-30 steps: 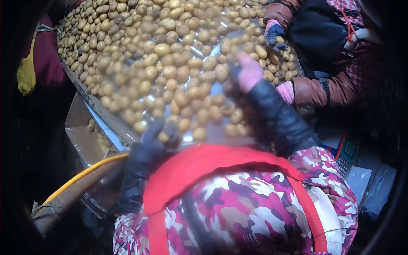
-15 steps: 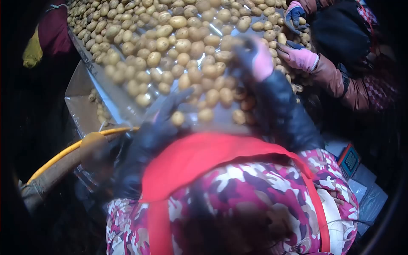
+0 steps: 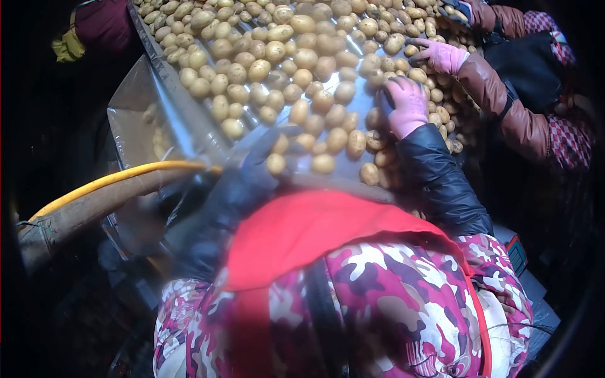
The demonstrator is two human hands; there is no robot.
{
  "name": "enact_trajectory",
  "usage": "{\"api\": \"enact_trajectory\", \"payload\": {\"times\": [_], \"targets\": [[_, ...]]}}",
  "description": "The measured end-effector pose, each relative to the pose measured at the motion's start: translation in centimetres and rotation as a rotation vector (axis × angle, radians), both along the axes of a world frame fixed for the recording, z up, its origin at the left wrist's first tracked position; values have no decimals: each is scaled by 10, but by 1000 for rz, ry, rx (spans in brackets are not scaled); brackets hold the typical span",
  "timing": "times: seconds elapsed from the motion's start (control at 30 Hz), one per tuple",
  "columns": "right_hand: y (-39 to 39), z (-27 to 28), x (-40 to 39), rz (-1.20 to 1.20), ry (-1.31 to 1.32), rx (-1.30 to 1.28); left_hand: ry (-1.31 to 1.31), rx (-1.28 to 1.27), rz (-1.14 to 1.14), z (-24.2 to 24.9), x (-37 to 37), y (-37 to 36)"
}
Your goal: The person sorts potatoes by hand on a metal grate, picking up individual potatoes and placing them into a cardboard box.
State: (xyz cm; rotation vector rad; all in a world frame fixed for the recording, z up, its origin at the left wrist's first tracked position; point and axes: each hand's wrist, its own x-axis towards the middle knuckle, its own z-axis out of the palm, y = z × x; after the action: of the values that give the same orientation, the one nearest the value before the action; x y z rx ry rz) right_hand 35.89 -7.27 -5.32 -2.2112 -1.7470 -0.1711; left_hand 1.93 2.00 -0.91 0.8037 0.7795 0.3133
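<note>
Many loose potatoes [image 3: 305,58] cover a sloping metal table [image 3: 252,135]. My right hand [image 3: 406,107], in a pink glove with dark fingers, rests over potatoes right of the middle. Its fingers are bent downward and apart, with no firm hold visible. Near the table's lower left edge, my left hand [image 3: 261,148] wears a dark glove and is blurred. Potatoes lie right beside its fingers; whether it grips one cannot be made out. Between my hands lies a loose cluster of potatoes [image 3: 334,140].
A co-worker's pink-gloved hand [image 3: 444,57] touches potatoes at the upper right. At left, a raised metal rim [image 3: 179,101] borders the table beside a box holding potatoes [image 3: 129,120]. A yellow-edged curved rim [image 3: 113,179] stands nearer me. A small device [image 3: 517,254] sits lower right.
My right hand has come down and right onto potatoes, and is less blurred. The view has shifted. The co-worker's lower hand now has its fingers more spread.
</note>
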Motion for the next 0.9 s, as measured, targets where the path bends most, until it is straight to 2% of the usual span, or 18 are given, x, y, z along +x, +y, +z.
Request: {"api": "enact_trajectory", "payload": {"times": [0.1, 0.13, 0.17, 0.2, 0.27, 0.37, 0.47, 0.53, 0.6, 0.7, 0.8, 0.87, 0.9], "targets": [[42, 39, -35, 102, 197, -1, 5, -139, 62, 20, 7, -3], [60, 27, -47, 208, 213, -14, 1, -106, 46, 11, 4, -3], [76, 50, -72, 284, 177, -191, -9, -97, 32, 9, 2, -1], [95, 38, -87, 256, 121, -333, -18, -87, 18, 7, 0, 1], [122, 10, -105, 245, 51, -361, -66, -96, -19, 4, -7, 6], [138, 21, -106, 259, 252, -425, -107, -233, 13, 7, -10, 6], [125, 9, -91, 292, 133, -368, -83, -280, 38, 10, -11, 5], [128, 16, -98, 258, 98, -405, -30, -355, 111, 41, -10, 1], [138, 27, -109, 195, 121, -511, -90, -403, 96, 30, -20, -2], [137, 27, -103, 233, 128, -458, -200, -513, 125, 12, -23, -9], [105, 63, -115, -27, 800, -361, -320, -582, 159, 4, -37, -7], [86, 70, -121, 143, 831, -367, -346, -571, 242, 17, -39, -9], [77, 74, -124, 227, 850, -369, -330, -538, 312, 44, -28, -10]]}}
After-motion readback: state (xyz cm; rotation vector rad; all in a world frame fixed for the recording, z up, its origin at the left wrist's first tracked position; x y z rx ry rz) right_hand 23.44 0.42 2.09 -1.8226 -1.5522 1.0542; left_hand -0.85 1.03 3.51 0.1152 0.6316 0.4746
